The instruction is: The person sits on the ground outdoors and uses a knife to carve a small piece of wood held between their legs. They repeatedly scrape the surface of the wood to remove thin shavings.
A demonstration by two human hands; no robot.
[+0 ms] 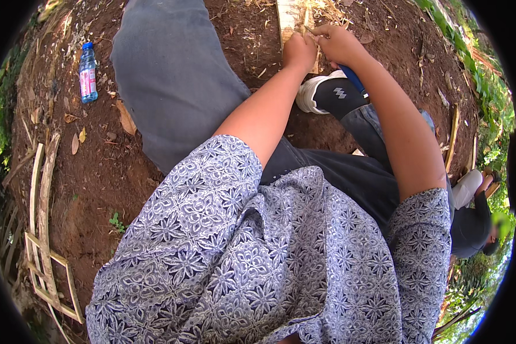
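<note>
Both my hands meet over a pale wooden board (289,17) at the top of the view. My left hand (300,53) is closed, its fingertips pressed together by the board; what they pinch is too small to make out. Right beside it, my right hand (343,47) is closed around what looks like a blue-handled knife (353,78). A thin dark tip pokes out at the fingers, and the blue handle slants back under my right forearm. Most of the tool is hidden by the hand and forearm.
My bent leg in grey trousers (166,74) lies left of the board; my foot in a white shoe (308,94) is just below my hands. A bottle with a blue cap (88,74) stands left. Wooden strips (45,218) lie lower left. Another person (470,223) sits far right.
</note>
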